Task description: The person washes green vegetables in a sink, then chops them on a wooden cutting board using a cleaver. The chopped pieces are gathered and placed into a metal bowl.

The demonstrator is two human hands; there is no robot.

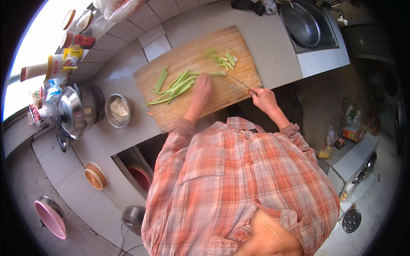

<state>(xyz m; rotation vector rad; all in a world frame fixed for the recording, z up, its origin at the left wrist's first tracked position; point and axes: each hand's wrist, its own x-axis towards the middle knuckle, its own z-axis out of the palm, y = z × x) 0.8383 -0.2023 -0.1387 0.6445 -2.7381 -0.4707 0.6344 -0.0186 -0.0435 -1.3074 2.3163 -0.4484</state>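
My right hand (264,100) grips the handle of a kitchen knife (241,83), its thin blade reaching up and left to the end of a celery stalk (216,73). On that same stalk my left hand (204,85) presses down, slightly blurred, fingers together. Left of it lie several more green celery stalks (179,86), with a few shorter lengths (161,79) beside them. A small pile of cut celery pieces and leaves (227,60) sits at the upper right. All of this rests on a worn wooden cutting board (237,40).
A metal bowl (109,119) with pale pieces inside stands left of the board, near a lidded steel pot (72,112). Jars and packets (72,57) line the windowsill. The sink (328,32) holds a metal basin (301,24). The counter's front edge (285,84) runs close before me.
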